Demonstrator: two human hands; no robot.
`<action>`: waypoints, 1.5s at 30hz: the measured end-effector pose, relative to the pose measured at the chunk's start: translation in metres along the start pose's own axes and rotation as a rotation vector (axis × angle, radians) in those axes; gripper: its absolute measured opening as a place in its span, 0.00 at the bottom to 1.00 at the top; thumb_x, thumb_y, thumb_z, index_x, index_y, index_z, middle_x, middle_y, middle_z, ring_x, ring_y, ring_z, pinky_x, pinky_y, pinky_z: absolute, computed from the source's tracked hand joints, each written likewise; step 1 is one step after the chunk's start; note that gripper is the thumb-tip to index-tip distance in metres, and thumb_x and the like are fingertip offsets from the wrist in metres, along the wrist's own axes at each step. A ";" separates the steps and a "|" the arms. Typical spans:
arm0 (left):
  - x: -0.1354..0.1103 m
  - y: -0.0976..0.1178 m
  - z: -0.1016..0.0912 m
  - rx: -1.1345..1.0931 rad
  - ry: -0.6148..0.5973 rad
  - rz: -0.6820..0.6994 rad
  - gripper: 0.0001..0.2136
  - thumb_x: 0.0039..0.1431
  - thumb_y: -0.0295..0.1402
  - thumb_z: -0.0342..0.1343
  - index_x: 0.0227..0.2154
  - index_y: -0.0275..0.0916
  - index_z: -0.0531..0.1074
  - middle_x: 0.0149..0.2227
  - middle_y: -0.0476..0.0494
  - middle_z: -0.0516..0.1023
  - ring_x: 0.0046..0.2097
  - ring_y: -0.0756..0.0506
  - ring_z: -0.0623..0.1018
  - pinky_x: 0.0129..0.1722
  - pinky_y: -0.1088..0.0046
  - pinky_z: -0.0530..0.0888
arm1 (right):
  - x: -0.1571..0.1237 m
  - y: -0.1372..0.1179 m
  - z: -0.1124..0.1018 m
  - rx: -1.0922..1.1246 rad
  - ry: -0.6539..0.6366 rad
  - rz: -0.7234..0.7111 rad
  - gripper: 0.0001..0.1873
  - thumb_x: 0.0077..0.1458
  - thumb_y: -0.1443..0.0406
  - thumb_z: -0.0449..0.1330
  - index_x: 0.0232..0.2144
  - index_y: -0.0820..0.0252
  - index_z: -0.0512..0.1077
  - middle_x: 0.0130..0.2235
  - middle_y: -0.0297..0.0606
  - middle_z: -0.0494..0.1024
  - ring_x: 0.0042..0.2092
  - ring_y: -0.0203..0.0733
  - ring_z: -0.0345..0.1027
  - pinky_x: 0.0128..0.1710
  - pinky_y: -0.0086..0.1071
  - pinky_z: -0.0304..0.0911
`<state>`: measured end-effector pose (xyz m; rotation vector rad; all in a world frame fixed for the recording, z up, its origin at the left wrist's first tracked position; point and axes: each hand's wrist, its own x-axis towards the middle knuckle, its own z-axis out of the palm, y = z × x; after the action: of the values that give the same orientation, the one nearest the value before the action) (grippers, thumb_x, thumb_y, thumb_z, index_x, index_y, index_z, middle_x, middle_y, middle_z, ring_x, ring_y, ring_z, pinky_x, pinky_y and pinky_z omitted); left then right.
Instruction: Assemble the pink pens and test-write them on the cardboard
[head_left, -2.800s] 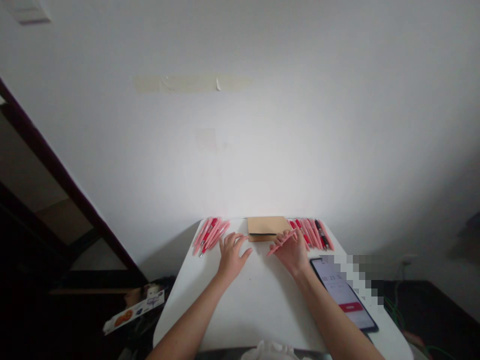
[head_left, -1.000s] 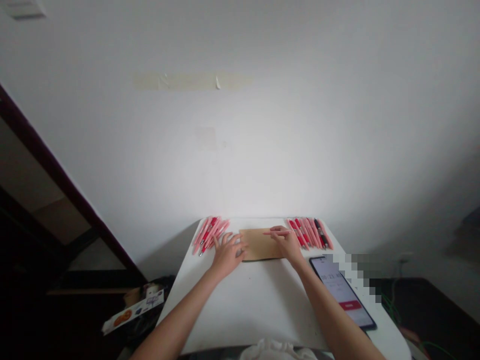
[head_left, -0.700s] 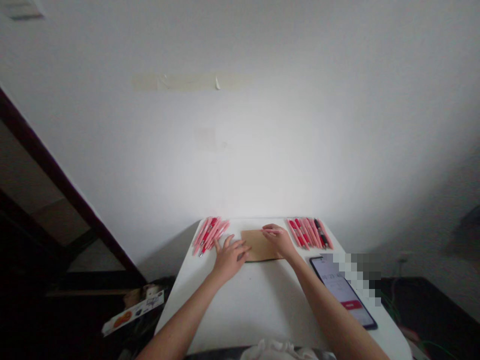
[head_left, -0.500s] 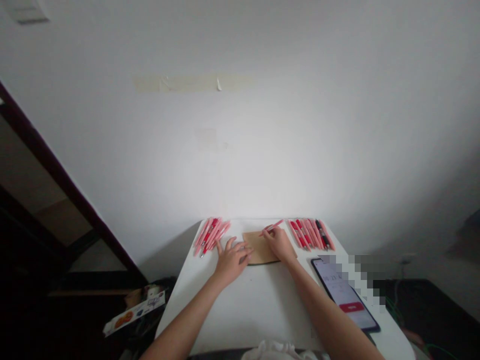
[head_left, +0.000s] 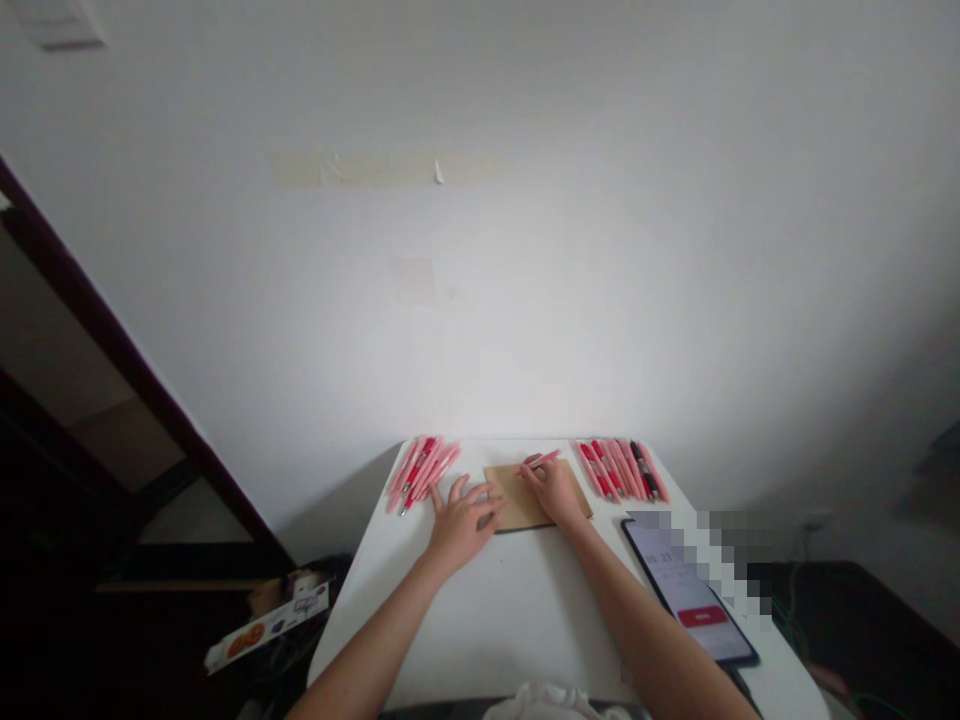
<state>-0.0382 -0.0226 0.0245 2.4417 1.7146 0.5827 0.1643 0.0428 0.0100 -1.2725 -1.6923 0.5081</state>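
Observation:
My right hand [head_left: 551, 490] is closed round a pink pen [head_left: 541, 460], its tip end over a brown notebook [head_left: 517, 508]. The hand rests on the notebook's right half. Spread fingers of my left hand [head_left: 463, 520] lie at the notebook's left edge, the fingertips touching it. Just beyond that hand is a loose pile of pink and red pens [head_left: 421, 470]. To the right of the notebook several more pens [head_left: 613, 470], pink, red and one black, lie side by side in a row.
Everything lies on a small white table [head_left: 495, 620] set against a pale wall [head_left: 480, 350]. A phone [head_left: 694, 600] with a lit screen lies on the right side, partly blurred out. Below the table's left edge is a printed white box [head_left: 266, 630].
My right hand has shifted slightly left on the notebook with the pen, which now lies at a lower slant. The left hand has stayed nearly in place.

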 end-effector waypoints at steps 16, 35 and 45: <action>0.000 0.001 -0.001 0.007 0.005 0.006 0.16 0.61 0.41 0.54 0.51 0.67 0.70 0.58 0.55 0.72 0.65 0.32 0.60 0.58 0.25 0.33 | 0.002 0.004 0.005 -0.091 0.035 0.055 0.11 0.57 0.61 0.55 0.31 0.61 0.76 0.40 0.45 0.76 0.42 0.43 0.71 0.47 0.31 0.61; 0.000 0.004 -0.004 0.003 -0.007 -0.012 0.15 0.62 0.41 0.54 0.51 0.65 0.71 0.58 0.52 0.72 0.65 0.33 0.60 0.60 0.27 0.34 | 0.001 0.003 0.001 -0.059 0.099 0.076 0.08 0.55 0.64 0.56 0.27 0.59 0.73 0.37 0.44 0.76 0.41 0.43 0.69 0.45 0.32 0.61; 0.000 0.000 -0.001 -0.017 -0.006 -0.005 0.16 0.61 0.41 0.54 0.51 0.67 0.70 0.59 0.55 0.72 0.65 0.32 0.59 0.58 0.25 0.31 | 0.003 0.009 0.000 0.048 0.144 0.084 0.13 0.56 0.58 0.53 0.29 0.60 0.72 0.36 0.45 0.77 0.41 0.46 0.70 0.45 0.36 0.62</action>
<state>-0.0384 -0.0224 0.0255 2.4244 1.7061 0.5867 0.1689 0.0488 0.0043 -1.3171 -1.5038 0.4916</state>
